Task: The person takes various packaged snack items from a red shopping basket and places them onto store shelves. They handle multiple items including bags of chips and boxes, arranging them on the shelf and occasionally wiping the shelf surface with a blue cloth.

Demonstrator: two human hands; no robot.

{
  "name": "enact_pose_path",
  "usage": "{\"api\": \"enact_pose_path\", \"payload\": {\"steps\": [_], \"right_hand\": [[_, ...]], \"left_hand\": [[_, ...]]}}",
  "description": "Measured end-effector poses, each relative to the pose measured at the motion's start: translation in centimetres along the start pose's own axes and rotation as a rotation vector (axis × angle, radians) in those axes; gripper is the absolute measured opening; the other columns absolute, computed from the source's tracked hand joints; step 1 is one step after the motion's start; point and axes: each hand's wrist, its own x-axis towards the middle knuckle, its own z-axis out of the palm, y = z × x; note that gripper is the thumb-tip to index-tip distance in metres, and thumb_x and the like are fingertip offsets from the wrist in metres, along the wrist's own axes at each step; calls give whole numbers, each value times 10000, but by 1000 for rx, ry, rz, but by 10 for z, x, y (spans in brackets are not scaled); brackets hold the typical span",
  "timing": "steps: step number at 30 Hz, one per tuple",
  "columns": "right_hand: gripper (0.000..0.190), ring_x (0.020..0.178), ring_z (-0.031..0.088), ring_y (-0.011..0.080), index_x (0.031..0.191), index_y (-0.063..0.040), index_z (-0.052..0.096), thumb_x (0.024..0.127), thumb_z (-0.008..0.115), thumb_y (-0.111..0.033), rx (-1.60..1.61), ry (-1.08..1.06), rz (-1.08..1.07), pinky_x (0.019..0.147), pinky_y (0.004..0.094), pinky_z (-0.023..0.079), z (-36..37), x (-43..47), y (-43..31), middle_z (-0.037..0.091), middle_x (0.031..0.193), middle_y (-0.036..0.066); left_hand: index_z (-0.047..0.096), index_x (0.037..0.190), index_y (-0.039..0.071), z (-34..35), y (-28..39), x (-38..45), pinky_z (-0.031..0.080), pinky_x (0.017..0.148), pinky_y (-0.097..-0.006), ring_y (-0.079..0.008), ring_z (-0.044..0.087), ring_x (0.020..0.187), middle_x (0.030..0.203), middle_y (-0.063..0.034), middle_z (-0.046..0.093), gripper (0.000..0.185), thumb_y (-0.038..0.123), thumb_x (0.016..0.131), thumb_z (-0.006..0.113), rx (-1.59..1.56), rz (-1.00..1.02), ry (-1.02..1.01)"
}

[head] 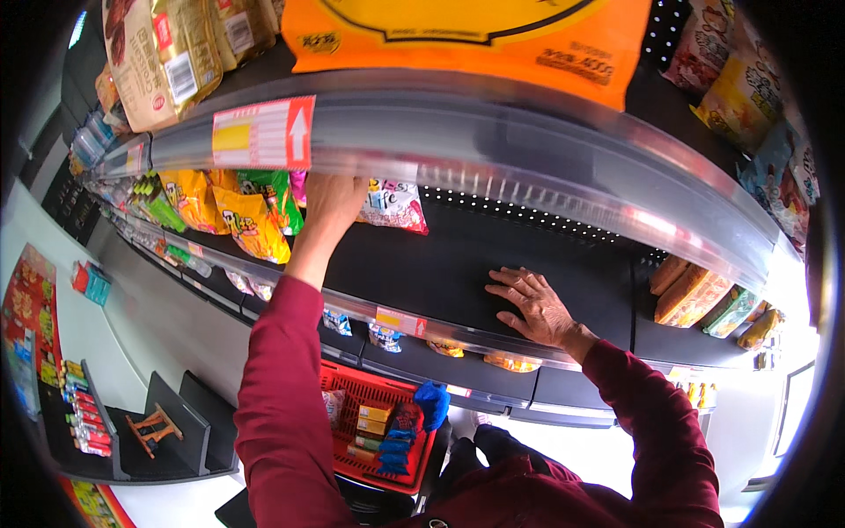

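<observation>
My left hand (335, 199) reaches in under the upper shelf's clear front strip (462, 145), which hides the fingertips. Right beside it is a white snack bag (396, 206) with a pinkish lower edge; whether the fingers grip it cannot be seen. Green (270, 191) and yellow snack bags (247, 221) stand to the left of that wrist. My right hand (528, 307) rests palm down on the black shelf (436, 277), fingers somewhat spread and holding nothing.
Overhead, a large orange bag (462, 59) sits on the upper shelf. Packaged loaves (693, 294) stand at the right. Below is a red shopping basket (343, 449) with several packets, a blue bundle (432, 404) at its corner. A lower shelf (455, 376) holds more snack bags.
</observation>
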Motion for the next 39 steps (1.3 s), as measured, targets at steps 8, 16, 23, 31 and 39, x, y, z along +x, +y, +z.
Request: {"api": "enact_pose_path", "payload": {"steps": [8, 16, 23, 31, 39], "right_hand": [[494, 1551, 388, 288, 1529, -162, 548, 1094, 577, -395, 2, 24, -22, 1311, 490, 267, 4, -2, 4, 453, 1654, 88], [467, 1538, 405, 295, 1507, -155, 565, 1094, 580, -372, 10, 48, -30, 1294, 500, 287, 7, -3, 9, 474, 1635, 91], [480, 1520, 426, 314, 1499, -168, 575, 1046, 650, -307, -11, 74, -29, 1247, 526, 338, 7, -4, 7, 493, 1618, 73], [432, 1494, 452, 308, 1469, -147, 607, 1052, 637, -258, -35, 80, -39, 1236, 483, 355, 11, 0, 8, 512, 1608, 72], [424, 1498, 450, 302, 1479, -159, 602, 1067, 612, -261, -73, 82, -60, 1224, 483, 366, 13, 3, 9, 511, 1608, 53]], "left_hand": [[714, 1197, 9, 5, -18, 59, 530, 955, -492, -443, 677, 1084, 1160, -239, 726, 295, 224, 1009, 641, 187, -81, -433], [722, 1172, -2, -16, -35, 52, 543, 930, -472, -425, 699, 1065, 1151, -229, 737, 321, 273, 1024, 646, 201, -116, -527], [716, 1140, -12, -82, -28, -2, 559, 891, -439, -392, 728, 1021, 1119, -200, 753, 311, 274, 1025, 682, -134, -60, -185], [637, 1042, 2, -215, 4, -116, 508, 836, -251, -75, 636, 919, 963, -18, 699, 94, 76, 1039, 696, -270, -384, 0], [634, 990, 25, -226, 27, -300, 534, 727, -382, -307, 691, 777, 854, -156, 668, 53, 63, 998, 669, 37, -650, -142]]}}
